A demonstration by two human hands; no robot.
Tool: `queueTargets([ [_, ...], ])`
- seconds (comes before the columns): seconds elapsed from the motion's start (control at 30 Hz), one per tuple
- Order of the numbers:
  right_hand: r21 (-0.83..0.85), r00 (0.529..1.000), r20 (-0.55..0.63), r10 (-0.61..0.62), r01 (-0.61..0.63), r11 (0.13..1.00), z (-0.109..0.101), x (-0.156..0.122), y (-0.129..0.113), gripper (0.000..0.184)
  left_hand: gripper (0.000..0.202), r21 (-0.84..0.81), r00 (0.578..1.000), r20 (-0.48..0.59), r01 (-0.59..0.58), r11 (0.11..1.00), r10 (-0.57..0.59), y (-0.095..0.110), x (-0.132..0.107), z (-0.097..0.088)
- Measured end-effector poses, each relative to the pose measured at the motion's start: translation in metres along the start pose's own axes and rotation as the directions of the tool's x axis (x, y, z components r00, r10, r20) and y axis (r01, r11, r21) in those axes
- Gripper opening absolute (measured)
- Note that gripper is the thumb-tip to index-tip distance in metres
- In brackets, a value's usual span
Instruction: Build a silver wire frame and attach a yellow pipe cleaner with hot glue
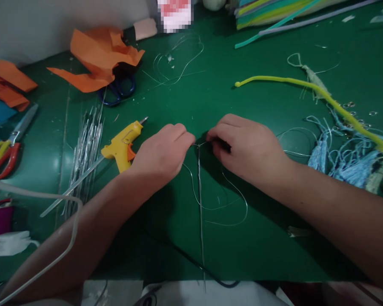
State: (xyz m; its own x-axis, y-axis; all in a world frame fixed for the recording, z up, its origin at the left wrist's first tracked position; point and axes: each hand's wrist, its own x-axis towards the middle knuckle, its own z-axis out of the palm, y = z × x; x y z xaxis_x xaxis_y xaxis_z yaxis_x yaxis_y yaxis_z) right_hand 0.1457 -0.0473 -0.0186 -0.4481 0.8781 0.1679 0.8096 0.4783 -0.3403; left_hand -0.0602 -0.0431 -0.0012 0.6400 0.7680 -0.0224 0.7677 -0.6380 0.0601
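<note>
Looking down from the head camera, two bare hands meet over a green counter (175,255), their fingertips near each other but apart. The left hand (166,148) is narrow, thumb and fingers pinching one side of a fine thread (203,143). The right hand (242,140), its fingers curled, pinches the other side, so a short length spans the gap. From that span a thin twisted wire (200,191) runs down between the forearms toward the person, past the counter's near edge. Loose, clear line (246,208) curls across the counter just below the right hand.

Just left of the left hand lies a yellow glue gun (123,142), a clear stick (73,187) in its back end. Beyond that, farther left, are a bundle of silvery wires (89,136) and red-and-yellow scissors (14,140). Ahead of the left hand, crumpled orange paper (92,59) partly covers blue-handled scissors (127,87).

Ahead and to the right of the right hand, a bent yellow stem (287,79) stretches toward blue tassels (319,155), with small metal rings (372,113) near it. Farther ahead sit bundled, colorful stems (264,15).
</note>
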Motion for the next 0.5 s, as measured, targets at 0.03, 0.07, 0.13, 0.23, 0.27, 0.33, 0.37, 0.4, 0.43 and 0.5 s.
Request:
queueTargets([
  [0.03, -0.002, 1.000, 0.002, 0.000, 0.000, 1.000, -0.0001, -0.0001, -0.0001, 0.024, 0.023, 0.002, 1.000, -0.002, -0.003, 1.000, 0.003, 0.0000, -0.0001, 0.0000],
  [0.07, -0.003, 1.000, 0.002, -0.001, 0.001, 1.000, -0.0002, -0.0002, -0.0002, 0.024, 0.023, 0.004, 1.000, -0.003, -0.005, 1.000, 0.005, 0.0000, -0.0002, 0.0000],
  [0.13, -0.009, 1.000, -0.002, -0.005, 0.005, 1.000, -0.0005, -0.0004, -0.0004, 0.025, 0.023, 0.008, 1.000, -0.003, -0.006, 1.000, 0.006, 0.0001, -0.0003, 0.0000],
  [0.23, -0.014, 1.000, -0.005, -0.011, 0.011, 1.000, -0.0009, -0.0005, -0.0007, 0.024, 0.024, 0.009, 1.000, -0.008, -0.005, 1.000, 0.005, 0.0006, -0.0003, 0.0000],
  [0.27, -0.014, 1.000, -0.006, -0.010, 0.010, 1.000, -0.0009, -0.0005, -0.0007, 0.024, 0.023, 0.009, 1.000, -0.010, -0.004, 1.000, 0.004, 0.0007, -0.0002, 0.0000],
  [0.33, -0.013, 1.000, -0.002, -0.007, 0.007, 1.000, -0.0010, -0.0002, -0.0006, 0.024, 0.023, 0.010, 1.000, -0.014, -0.003, 1.000, 0.004, 0.0009, -0.0003, 0.0000],
  [0.37, -0.012, 1.000, 0.000, -0.006, 0.006, 1.000, -0.0009, -0.0001, -0.0004, 0.025, 0.023, 0.011, 1.000, -0.017, -0.003, 1.000, 0.003, 0.0009, -0.0004, 0.0000],
  [0.4, -0.011, 1.000, 0.003, -0.007, 0.007, 1.000, -0.0008, 0.0001, -0.0001, 0.025, 0.023, 0.012, 1.000, -0.022, -0.003, 1.000, 0.004, 0.0008, -0.0005, 0.0000],
  [0.43, -0.008, 1.000, 0.008, -0.010, 0.011, 1.000, -0.0008, 0.0002, 0.0002, 0.025, 0.023, 0.011, 1.000, -0.026, -0.006, 1.000, 0.006, 0.0007, -0.0007, 0.0001],
  [0.5, -0.002, 1.000, 0.018, -0.016, 0.016, 1.000, -0.0007, 0.0004, 0.0007, 0.025, 0.024, 0.007, 1.000, -0.027, -0.014, 1.000, 0.015, 0.0004, -0.0008, 0.0001],
])
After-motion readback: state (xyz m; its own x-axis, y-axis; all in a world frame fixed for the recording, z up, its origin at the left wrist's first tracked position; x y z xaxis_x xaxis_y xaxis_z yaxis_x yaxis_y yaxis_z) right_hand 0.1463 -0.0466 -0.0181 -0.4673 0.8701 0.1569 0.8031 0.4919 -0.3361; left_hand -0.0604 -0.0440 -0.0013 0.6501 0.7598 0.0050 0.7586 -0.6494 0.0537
